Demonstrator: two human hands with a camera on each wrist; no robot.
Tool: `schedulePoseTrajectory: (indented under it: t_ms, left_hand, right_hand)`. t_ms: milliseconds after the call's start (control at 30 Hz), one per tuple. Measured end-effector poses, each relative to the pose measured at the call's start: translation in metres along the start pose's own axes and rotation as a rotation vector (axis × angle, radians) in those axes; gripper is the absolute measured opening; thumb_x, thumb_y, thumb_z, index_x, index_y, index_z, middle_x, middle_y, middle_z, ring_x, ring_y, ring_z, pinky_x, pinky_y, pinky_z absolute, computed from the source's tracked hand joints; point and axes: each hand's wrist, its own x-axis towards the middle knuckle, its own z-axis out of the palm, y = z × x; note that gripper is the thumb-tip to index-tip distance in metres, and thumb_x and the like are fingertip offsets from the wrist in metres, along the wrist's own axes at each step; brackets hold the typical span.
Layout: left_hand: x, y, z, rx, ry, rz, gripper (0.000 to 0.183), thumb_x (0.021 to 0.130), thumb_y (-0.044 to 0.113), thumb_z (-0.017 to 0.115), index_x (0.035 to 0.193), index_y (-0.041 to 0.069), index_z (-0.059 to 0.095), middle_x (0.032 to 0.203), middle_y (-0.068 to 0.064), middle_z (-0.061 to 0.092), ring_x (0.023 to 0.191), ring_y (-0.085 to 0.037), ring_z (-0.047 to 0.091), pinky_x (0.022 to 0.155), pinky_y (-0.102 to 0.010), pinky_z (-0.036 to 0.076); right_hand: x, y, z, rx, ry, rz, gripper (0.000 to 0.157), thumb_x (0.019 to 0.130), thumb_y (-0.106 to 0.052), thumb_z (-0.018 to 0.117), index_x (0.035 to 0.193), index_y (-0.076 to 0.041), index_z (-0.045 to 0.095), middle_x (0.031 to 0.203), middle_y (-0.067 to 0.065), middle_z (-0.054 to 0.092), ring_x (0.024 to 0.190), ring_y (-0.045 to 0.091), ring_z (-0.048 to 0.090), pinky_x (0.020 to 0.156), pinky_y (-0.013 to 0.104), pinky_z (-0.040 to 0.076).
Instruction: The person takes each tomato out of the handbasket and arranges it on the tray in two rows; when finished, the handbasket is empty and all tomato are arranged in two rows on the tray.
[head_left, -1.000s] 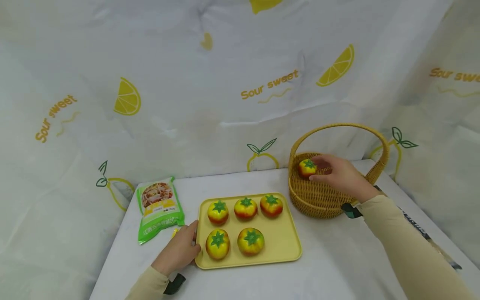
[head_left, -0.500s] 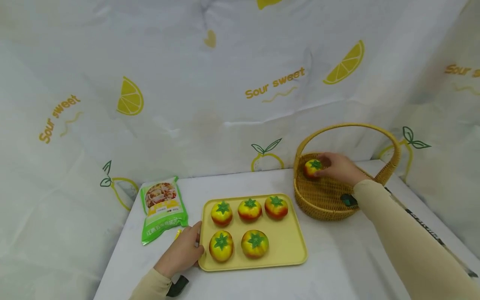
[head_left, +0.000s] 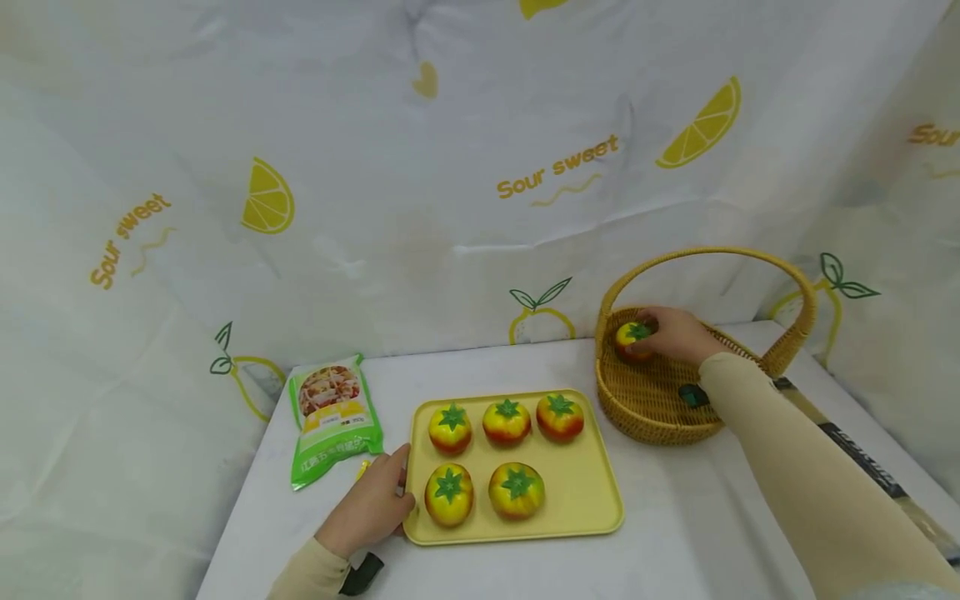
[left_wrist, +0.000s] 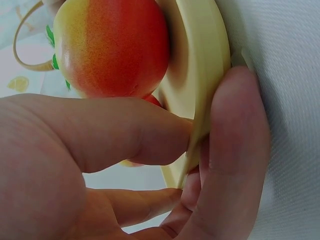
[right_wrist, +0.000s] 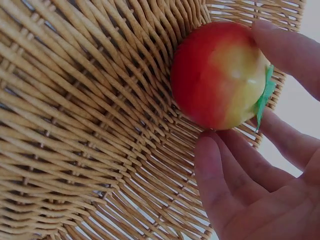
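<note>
My right hand (head_left: 675, 336) reaches inside a wicker basket (head_left: 656, 408) and holds a red-and-yellow tomato (head_left: 630, 340) with a green star-shaped top. In the right wrist view, thumb and fingers lie on opposite sides of that tomato (right_wrist: 220, 75), which sits against the woven wall (right_wrist: 90, 125). At the left edge of a pale yellow tray (head_left: 577, 492), my left hand (head_left: 372, 504) grips the rim. The left wrist view has the rim (left_wrist: 212, 45) pinched between thumb and fingers. Several similar tomatoes (head_left: 517, 490) stand on the tray in two rows.
Left of the tray lies a green-and-white food bag (head_left: 335, 421), with a small yellow item (head_left: 363, 468) beside it. The basket's tall arched handle (head_left: 712, 250) rises near my right forearm. A dark-lettered strip (head_left: 862, 454) runs along the table's right side. A printed cloth (head_left: 390, 208) hangs behind.
My right hand has moved slightly down into the basket with the tomato, closer to the back-left wall. The left hand stays on the tray rim. The whole view has shifted a little.
</note>
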Motion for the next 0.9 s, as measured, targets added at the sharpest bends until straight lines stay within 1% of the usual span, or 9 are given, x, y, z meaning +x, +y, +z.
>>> schedulePoseTrajectory:
  t_ms: [100,200,400,567,667,733,900]
  left_hand:
    - [0.0,0.001,0.001,-0.003,-0.004,0.01,0.078,0.097,0.002,0.066,0.166,-0.007,0.03,0.113,-0.015,0.056,0.076,-0.019,0.063,0.055,-0.029,0.059]
    - [0.0,0.001,0.002,-0.003,-0.003,0.017,0.078,0.097,0.002,0.066,0.166,-0.007,0.03,0.113,-0.015,0.056,0.076,-0.019,0.062,0.055,-0.029,0.059]
    - [-0.004,0.001,0.0,-0.002,0.004,-0.007,0.078,0.097,0.001,0.066,0.166,-0.006,0.031,0.114,-0.015,0.057,0.077,-0.019,0.062,0.056,-0.029,0.059]
    - [-0.005,0.001,-0.001,0.005,0.011,-0.016,0.078,0.097,0.002,0.067,0.166,-0.006,0.031,0.115,-0.016,0.057,0.08,-0.02,0.062,0.056,-0.029,0.06]
    - [-0.004,0.001,-0.001,0.013,0.015,-0.016,0.077,0.097,0.003,0.067,0.166,-0.005,0.032,0.115,-0.015,0.058,0.081,-0.019,0.062,0.057,-0.03,0.06]
    - [-0.003,0.001,0.0,0.017,0.016,-0.015,0.077,0.097,0.004,0.067,0.166,-0.005,0.033,0.115,-0.015,0.058,0.081,-0.019,0.062,0.058,-0.03,0.059]
    - [-0.002,0.0,0.001,0.018,0.015,-0.007,0.077,0.097,0.004,0.067,0.166,-0.006,0.032,0.114,-0.015,0.057,0.079,-0.019,0.062,0.057,-0.03,0.059]
  right_hand:
    - [0.0,0.003,0.001,0.009,-0.002,0.0,0.075,0.096,-0.034,0.082,0.153,0.004,0.051,0.151,0.032,0.056,0.136,0.05,0.055,0.114,0.067,0.047]
    - [-0.002,0.003,0.001,0.003,-0.001,-0.011,0.075,0.095,-0.032,0.083,0.152,0.004,0.051,0.151,0.032,0.056,0.135,0.049,0.055,0.113,0.066,0.047]
    - [-0.013,-0.008,-0.004,-0.01,-0.009,-0.025,0.079,0.096,-0.034,0.082,0.157,0.003,0.047,0.155,0.034,0.052,0.14,0.053,0.052,0.116,0.069,0.044]
    - [-0.03,-0.021,-0.012,-0.021,0.001,-0.076,0.078,0.096,-0.039,0.081,0.156,0.0,0.05,0.152,0.032,0.056,0.136,0.051,0.056,0.112,0.07,0.046]
    - [-0.044,-0.025,-0.014,-0.032,0.017,-0.113,0.079,0.096,-0.044,0.082,0.155,-0.002,0.053,0.151,0.03,0.058,0.134,0.049,0.058,0.109,0.069,0.048]
    - [-0.054,-0.027,-0.015,-0.04,0.035,-0.133,0.079,0.095,-0.046,0.082,0.154,-0.002,0.054,0.151,0.029,0.059,0.132,0.048,0.059,0.107,0.068,0.05]
    - [-0.081,-0.036,-0.01,-0.052,0.084,-0.144,0.08,0.093,-0.051,0.083,0.154,-0.007,0.056,0.148,0.024,0.061,0.127,0.044,0.062,0.101,0.064,0.055]
